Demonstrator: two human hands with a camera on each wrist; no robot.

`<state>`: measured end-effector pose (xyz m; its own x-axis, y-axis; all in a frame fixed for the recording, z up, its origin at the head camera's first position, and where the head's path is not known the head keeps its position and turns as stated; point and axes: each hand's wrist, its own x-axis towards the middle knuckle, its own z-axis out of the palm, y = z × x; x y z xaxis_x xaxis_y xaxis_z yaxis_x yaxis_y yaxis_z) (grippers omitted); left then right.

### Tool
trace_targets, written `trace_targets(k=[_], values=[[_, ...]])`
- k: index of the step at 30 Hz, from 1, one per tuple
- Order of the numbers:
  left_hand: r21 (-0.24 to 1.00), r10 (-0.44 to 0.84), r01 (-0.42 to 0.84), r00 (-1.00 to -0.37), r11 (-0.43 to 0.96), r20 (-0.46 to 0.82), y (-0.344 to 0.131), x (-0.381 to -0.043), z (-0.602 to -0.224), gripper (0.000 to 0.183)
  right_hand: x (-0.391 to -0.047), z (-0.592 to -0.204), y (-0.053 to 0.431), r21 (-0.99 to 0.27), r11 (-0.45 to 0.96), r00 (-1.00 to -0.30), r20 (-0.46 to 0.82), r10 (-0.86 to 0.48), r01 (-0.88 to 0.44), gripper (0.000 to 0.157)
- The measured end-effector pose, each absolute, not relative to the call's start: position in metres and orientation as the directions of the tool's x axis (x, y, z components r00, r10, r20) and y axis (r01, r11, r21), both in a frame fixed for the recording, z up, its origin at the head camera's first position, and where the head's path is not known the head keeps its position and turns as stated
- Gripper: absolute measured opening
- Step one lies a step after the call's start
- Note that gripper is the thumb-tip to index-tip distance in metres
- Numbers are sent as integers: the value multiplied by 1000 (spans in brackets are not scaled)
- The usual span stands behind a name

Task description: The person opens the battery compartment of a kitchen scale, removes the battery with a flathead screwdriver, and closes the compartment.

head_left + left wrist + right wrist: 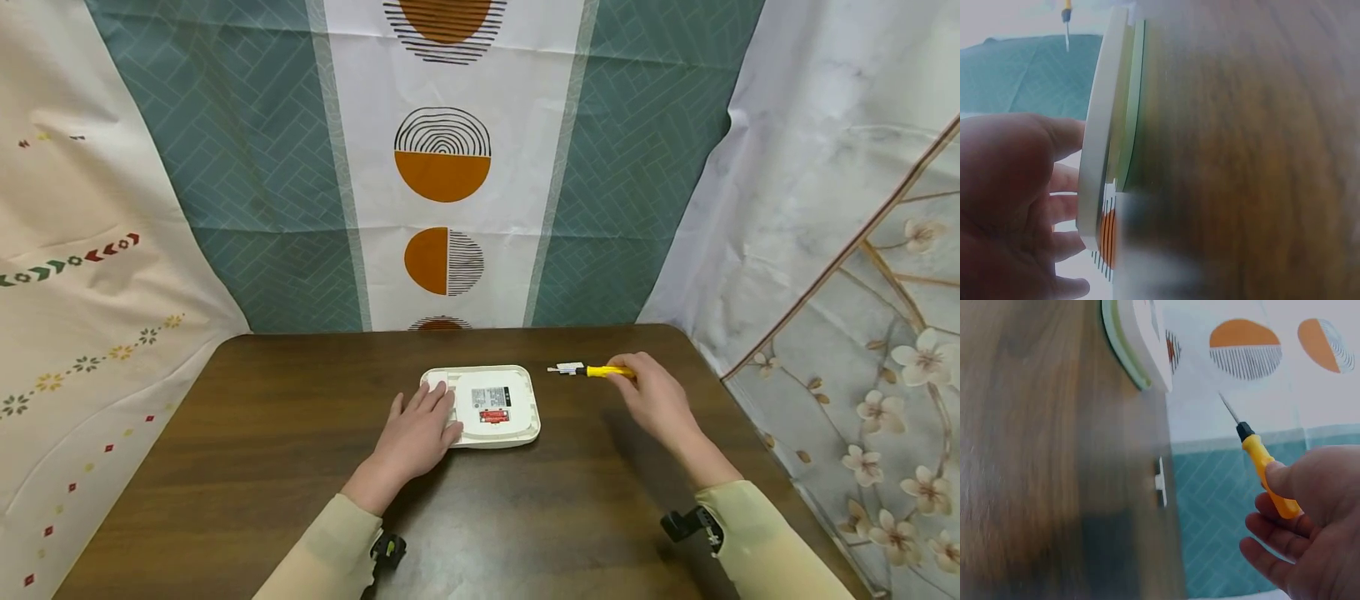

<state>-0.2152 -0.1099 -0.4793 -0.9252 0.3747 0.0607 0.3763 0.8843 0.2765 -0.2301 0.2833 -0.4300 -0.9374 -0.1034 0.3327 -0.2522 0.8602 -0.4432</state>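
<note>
A flat white device with rounded corners (519, 427) lies on the table, a printed label and a red patch on its upward face. My left hand (415, 431) rests over its left side with fingers spread; in the left wrist view the thumb and fingertips reach the device's edge (1099, 131). My right hand (658, 398) pinches the yellow handle of a screwdriver (600, 371), whose metal tip points left toward the device. In the right wrist view the thumb presses the screwdriver handle (1260, 461) against the curled fingers. A small white piece (576, 366) lies on the table behind the shaft.
The dark wooden table (285, 467) ends at a far edge against a patterned cloth (442, 175). Light printed cloths hang along the left and right sides. Each wrist wears a small black camera on a strap.
</note>
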Motion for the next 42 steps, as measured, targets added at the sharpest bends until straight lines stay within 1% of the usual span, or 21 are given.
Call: trace_targets(k=[6,14,30,42], values=[[280,369,371,-927,885,62,-108,-217,-476,63,-228,-425,264,-396,857,-914,362,-184,-329,17],[277,363,363,-930,889,54,-109,-219,-478,63,-226,-432,241,-326,851,-885,364,-289,-412,15],[262,375,375,-925,889,53,-110,-217,-481,62,-223,-432,223,-186,843,-825,393,-407,-505,15],[262,375,376,-925,889,56,-110,-217,-481,61,-225,-431,215,-93,824,-764,445,-468,-559,17]])
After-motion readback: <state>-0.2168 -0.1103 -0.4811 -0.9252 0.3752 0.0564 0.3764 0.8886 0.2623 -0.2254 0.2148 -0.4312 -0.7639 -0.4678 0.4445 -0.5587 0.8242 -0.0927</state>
